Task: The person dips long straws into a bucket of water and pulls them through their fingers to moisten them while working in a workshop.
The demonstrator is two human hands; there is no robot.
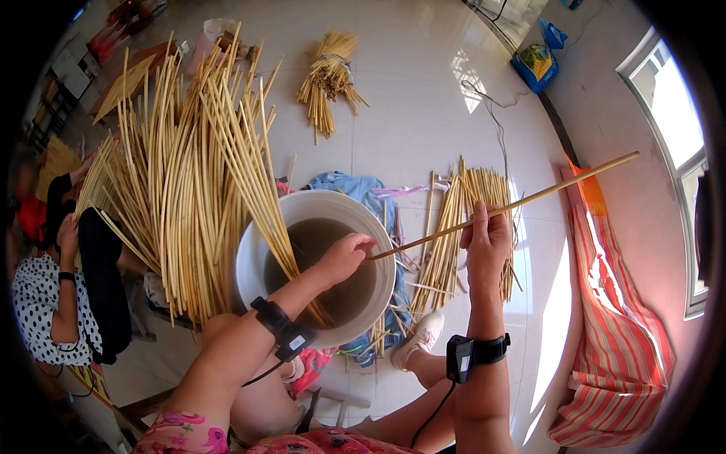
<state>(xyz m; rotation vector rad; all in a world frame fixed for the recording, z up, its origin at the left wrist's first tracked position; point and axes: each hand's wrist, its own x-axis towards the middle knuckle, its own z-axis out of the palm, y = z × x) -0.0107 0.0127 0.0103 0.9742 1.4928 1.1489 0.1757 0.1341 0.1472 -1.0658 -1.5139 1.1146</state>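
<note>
Cane stalk (435, 236) slants across the right rim of the white bucket (250, 265), probably light, stiff yet springy and (if damp) slightly slippery. The left hand (344, 259) pinches its narrow end; the right hand's (488, 234) thumb and fingers pinch mid-length, likely the safest hold, as the tip could snap.

The left forearm (231, 359) slants from lower left, left hand (346, 256) curled near centre; the right forearm (484, 401) rises upright, right hand (490, 236) pinching right of centre.
</note>
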